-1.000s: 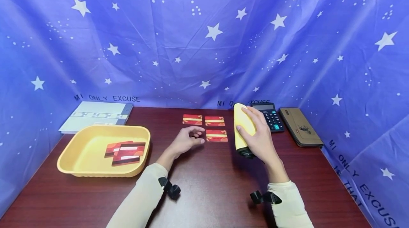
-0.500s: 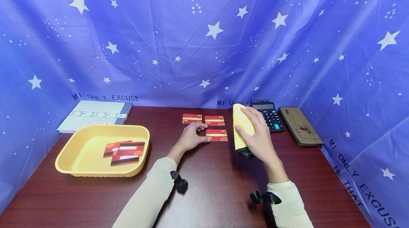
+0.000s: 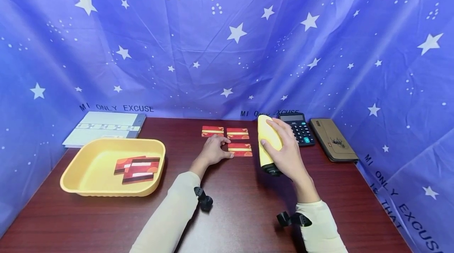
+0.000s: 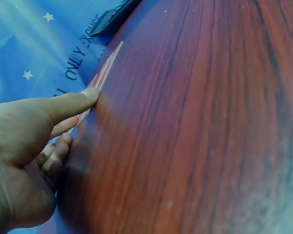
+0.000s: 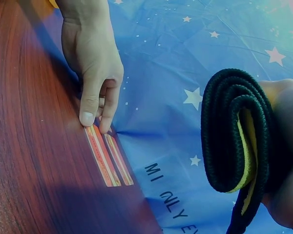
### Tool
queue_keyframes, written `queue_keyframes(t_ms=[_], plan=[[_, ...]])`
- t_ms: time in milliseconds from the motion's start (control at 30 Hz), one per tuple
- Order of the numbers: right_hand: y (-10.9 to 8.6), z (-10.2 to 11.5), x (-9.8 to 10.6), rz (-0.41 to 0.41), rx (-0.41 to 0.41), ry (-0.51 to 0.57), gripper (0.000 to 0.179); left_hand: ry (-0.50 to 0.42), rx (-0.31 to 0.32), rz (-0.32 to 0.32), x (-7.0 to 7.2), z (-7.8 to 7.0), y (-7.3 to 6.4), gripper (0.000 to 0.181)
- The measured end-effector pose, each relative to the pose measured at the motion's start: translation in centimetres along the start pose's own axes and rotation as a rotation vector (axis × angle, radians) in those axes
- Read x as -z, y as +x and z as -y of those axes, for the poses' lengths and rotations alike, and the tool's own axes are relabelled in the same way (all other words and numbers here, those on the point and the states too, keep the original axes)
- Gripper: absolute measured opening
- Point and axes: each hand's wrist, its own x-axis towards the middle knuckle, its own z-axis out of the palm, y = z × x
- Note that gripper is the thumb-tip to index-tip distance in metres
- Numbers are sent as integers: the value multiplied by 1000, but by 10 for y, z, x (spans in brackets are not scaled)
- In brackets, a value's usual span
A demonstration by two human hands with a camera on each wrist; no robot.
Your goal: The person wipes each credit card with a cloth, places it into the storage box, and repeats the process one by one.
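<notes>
Three red cards with a yellow stripe lie on the dark wooden table, two behind and one in front. My left hand (image 3: 211, 151) has its thumb and index finger at the left end of the front card (image 3: 241, 149), pinching its edges; in the left wrist view that card (image 4: 107, 70) appears nearly edge-on. The back left card (image 3: 213, 131) and back right card (image 3: 238, 133) lie just beyond the fingers. To the right, my right hand (image 3: 288, 148) grips a folded yellow cloth with a black side (image 3: 268, 138); its rolled dark layers show in the right wrist view.
A yellow basin (image 3: 83, 190) at the left contains several red cards (image 3: 140, 169). Behind it lies a pale notebook (image 3: 106, 125). A calculator (image 3: 305, 136) and a brown wallet (image 3: 333, 140) lie at the back right. Starry blue curtain (image 3: 198, 40) surrounds the table.
My left hand has moved right and slightly forward to the front card, then stayed there. My right hand holds the cloth in nearly the same place.
</notes>
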Motion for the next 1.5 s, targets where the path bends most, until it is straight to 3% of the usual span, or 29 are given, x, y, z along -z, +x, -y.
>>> queue_keyframes(t_ms=[267,500,800,1033,1167,1500], plan=[[-1,-2,0,1,-6,-3,62,-20,74,-16,0,-5,-2,41],[0,-2,1,-9,7,-6,62,-23,94,-20,2,-10,-3,41],[1,0,0,-3,8,-9,62,6,87,-87,0,-14,-10,46],[-1,0,-1,-3,3,-17,61,-110,71,-92,7,-13,-16,43],[-2,1,-2,-3,-2,-22,62,-200,46,-107,18,-15,-23,40],[-2,8,-6,-7,36,-14,63,-441,-84,-243,56,-42,-52,41]])
